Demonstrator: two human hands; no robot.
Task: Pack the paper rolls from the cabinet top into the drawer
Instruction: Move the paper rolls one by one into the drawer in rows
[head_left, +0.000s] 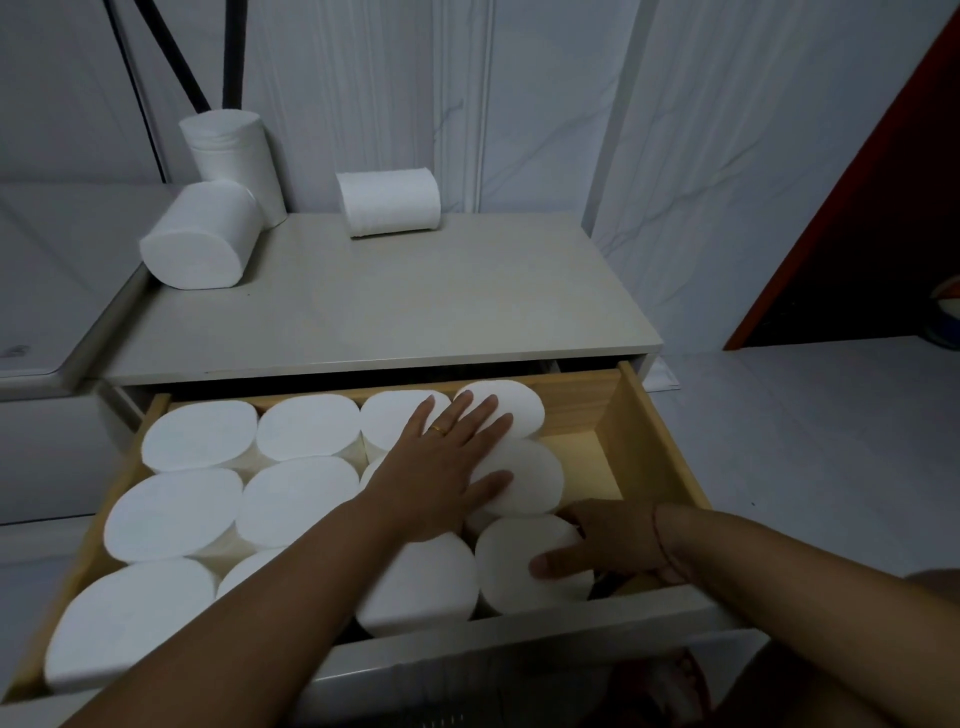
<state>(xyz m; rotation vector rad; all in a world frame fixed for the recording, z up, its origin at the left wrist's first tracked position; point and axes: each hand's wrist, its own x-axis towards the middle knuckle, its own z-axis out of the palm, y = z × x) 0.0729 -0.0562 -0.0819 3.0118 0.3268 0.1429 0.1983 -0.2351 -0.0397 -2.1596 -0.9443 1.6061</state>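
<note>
A pale wooden drawer (665, 447) stands open, packed with soft white paper rolls (202, 436) set on end, their flat oval tops up. The left hand (447, 467) lies flat, fingers spread, on the rolls at the back right. The right hand (618, 543) grips the front right roll (519, 587), thumb across its top. On the smooth grey cabinet top (415, 301) sit an upright roll (234, 156) and two on their sides.

On the cabinet top (415, 301), an upright roll (234, 156) stands far left, a lying roll (200, 236) rests just near of it, and a third roll (389, 202) lies far middle. In the drawer (660, 441) below, nearer, packed rolls (296, 499) stand in rows from its left wall.
</note>
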